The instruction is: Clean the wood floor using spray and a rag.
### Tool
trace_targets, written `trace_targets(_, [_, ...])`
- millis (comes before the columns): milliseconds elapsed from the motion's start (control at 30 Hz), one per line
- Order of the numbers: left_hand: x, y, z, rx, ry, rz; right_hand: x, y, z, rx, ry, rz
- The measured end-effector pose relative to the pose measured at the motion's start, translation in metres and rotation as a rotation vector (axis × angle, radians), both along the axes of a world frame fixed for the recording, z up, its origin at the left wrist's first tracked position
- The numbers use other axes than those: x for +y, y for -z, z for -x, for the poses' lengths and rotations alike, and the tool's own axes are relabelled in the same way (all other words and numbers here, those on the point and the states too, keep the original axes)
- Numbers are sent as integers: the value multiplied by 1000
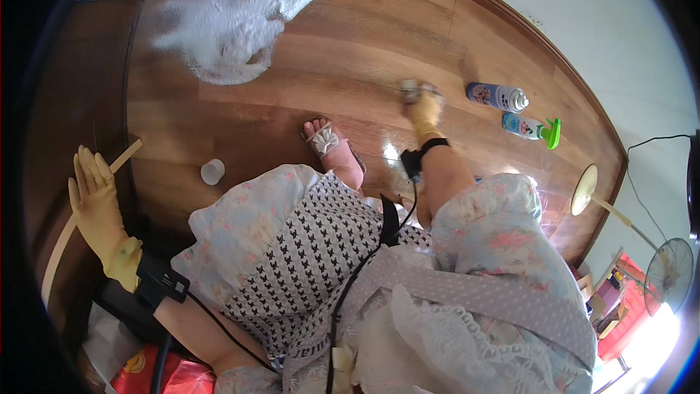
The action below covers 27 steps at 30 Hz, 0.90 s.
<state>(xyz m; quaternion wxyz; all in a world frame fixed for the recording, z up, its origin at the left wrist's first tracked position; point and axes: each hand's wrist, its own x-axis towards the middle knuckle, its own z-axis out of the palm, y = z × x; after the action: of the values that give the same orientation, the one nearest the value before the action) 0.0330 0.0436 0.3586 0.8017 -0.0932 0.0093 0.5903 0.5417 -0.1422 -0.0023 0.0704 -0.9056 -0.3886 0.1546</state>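
My left hand (100, 201), in a yellow rubber glove, is open with the fingers stretched out. It lies against dark brown furniture (73, 102), across a pale wooden strip (62, 248). My right hand (424, 111), gloved the same way, reaches down to the wood floor (350, 36). Its fingers are closed round a small greyish thing (410, 87), blurred and mostly hidden, whose kind I cannot make out. Right of that hand lie a blue spray can (496, 96) and a spray bottle (523, 126) with a green trigger. White foam (226, 25) spreads over the floor at the far left.
A small white cup-like cap (212, 171) is on the floor near my sandalled foot (332, 147). A pale round-based stand (585, 190) and a fan (669, 275) are at the right, by the wall. Red and boxed items (627, 299) sit at the lower right.
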Motion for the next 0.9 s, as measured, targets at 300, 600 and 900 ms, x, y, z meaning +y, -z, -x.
trace_targets(300, [-10, -25, -66, 1330, -281, 16, 138, 19, 85, 111, 0, -62])
trace_targets(600, [5, -11, -43, 744, -87, -36, 204, 45, 92, 567, -591, 1])
trace_targets(900, [6, 2, -14, 332, 42, -122, 106, 13, -21, 370, 81, -495])
